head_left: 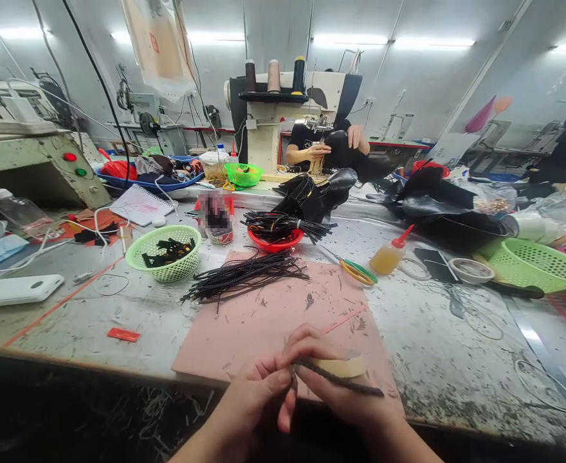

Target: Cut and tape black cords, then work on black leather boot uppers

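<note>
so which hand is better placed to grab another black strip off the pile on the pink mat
Probably the left hand: the strip pile lies up and to its side. The right hand holds the tape roll and a strip.

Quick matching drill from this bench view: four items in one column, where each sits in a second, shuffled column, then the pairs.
Items:
1. green basket
2. glue bottle
3. dark strip
4. loose pile of black strips

Places:
A. held between both hands
B. far edge of the pink mat
C. left of the mat
D. right of the yellow-green scissors

Pairs: 1-C, 2-D, 3-A, 4-B
</note>
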The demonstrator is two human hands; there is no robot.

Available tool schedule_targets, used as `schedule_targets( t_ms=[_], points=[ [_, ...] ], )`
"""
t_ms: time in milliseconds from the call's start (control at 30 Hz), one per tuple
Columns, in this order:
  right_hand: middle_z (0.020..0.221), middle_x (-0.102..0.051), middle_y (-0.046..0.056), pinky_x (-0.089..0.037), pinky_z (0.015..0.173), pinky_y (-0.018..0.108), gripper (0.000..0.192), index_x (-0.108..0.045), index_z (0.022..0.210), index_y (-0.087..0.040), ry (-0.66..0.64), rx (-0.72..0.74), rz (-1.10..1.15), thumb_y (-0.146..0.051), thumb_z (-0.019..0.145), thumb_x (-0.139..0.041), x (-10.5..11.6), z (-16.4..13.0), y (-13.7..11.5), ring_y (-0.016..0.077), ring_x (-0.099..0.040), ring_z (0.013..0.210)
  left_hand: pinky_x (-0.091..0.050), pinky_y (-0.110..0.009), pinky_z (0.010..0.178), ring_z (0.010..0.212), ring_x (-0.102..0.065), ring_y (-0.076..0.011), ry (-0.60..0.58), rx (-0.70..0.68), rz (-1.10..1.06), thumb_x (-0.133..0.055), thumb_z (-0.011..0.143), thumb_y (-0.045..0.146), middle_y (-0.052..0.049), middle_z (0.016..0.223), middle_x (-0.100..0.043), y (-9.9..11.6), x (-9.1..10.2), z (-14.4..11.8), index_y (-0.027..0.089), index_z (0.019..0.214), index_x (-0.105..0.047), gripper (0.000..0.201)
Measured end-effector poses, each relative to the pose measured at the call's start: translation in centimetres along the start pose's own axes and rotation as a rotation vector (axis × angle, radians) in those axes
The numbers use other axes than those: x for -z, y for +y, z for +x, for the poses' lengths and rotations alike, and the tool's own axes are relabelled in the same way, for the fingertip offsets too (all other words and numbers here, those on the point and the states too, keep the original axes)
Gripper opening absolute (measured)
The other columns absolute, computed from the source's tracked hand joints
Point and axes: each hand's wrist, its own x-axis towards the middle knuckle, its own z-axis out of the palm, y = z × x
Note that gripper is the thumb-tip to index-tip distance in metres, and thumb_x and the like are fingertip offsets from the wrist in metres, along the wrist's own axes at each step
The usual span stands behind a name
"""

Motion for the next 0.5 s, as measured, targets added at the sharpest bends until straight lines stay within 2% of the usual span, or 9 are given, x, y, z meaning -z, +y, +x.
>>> schedule_targets(
  t_ms=[100,167,433,500],
  points=[
    [0.086,-0.052,0.003,-0.046,0.071,0.028,0.011,-0.063,0.083,-0.025,-0.037,0.01,0.094,-0.029,0.084,-0.053,0.0,-0.2,-0.3,0.0146,-0.054,0.08,-0.013,-0.018,0.031,0.025,-0.032,-0.0021,-0.16,0.029,-0.046,-0.076,0.057,0.047,0.003,0.034,-0.046,-0.4,0.1,0.1,0.012,0.05,-0.054,0.042],
    [0.084,-0.053,0.003,-0.046,0.071,0.029,0.011,-0.062,0.082,-0.024,-0.049,0.049,0.11,-0.03,0.084,-0.052,0.1,-0.4,-0.5,0.0148,-0.054,0.079,-0.011,-0.019,0.031,0.024,-0.031,-0.0021,-0.223,0.035,-0.056,-0.076,0.056,0.049,0.003,0.033,-0.045,-0.6,0.1,0.1,0.012,0.048,-0.053,0.044],
    [0.075,-0.053,0.001,-0.046,0.065,0.028,0.004,-0.056,0.077,-0.023,-0.084,0.168,0.022,-0.023,0.08,-0.053,0.0,-0.7,-0.9,0.0152,-0.055,0.073,-0.015,-0.018,0.036,0.028,-0.03,-0.0018,-0.241,0.074,-0.013,-0.075,0.058,0.049,0.005,0.033,-0.039,-1.7,0.4,0.0,0.013,0.044,-0.05,0.046],
    [0.075,-0.053,0.002,-0.046,0.064,0.027,0.005,-0.054,0.075,-0.023,-0.061,0.154,-0.006,-0.021,0.079,-0.052,0.1,-0.8,-1.0,0.0155,-0.055,0.073,-0.02,-0.018,0.037,0.029,-0.032,-0.0034,-0.209,0.034,-0.019,-0.071,0.061,0.051,0.005,0.033,-0.042,-1.8,0.4,0.0,0.013,0.047,-0.053,0.044]
  ],
)
